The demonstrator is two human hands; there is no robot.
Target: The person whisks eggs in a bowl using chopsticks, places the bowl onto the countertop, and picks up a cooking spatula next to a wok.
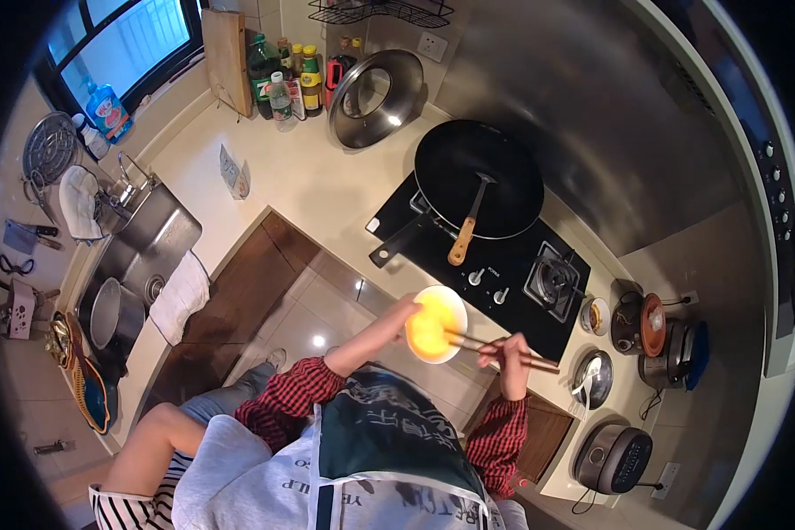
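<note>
My left hand (404, 320) grips the rim and side of a white bowl (461, 311). Bright yellow liquid that looks like beaten egg (430, 327) fills much of it. Between the fingers of my right hand (508, 356) is a pair of brown chopsticks (473, 341), their tips dipped into the liquid. Both hands are in front of the black gas stove (512, 265). On its left burner sits a black wok (450, 168); a spatula with a wooden handle (462, 243) rests in it, the handle over the near rim.
Right of the stove are a small bowl of food (594, 315), a metal dish with a white spoon (594, 382) and a rice cooker (611, 458). A large metal lid (375, 97) and bottles (309, 79) stand behind. Left is the sink (172, 234). Another person's bare limb (155, 446) shows lower left.
</note>
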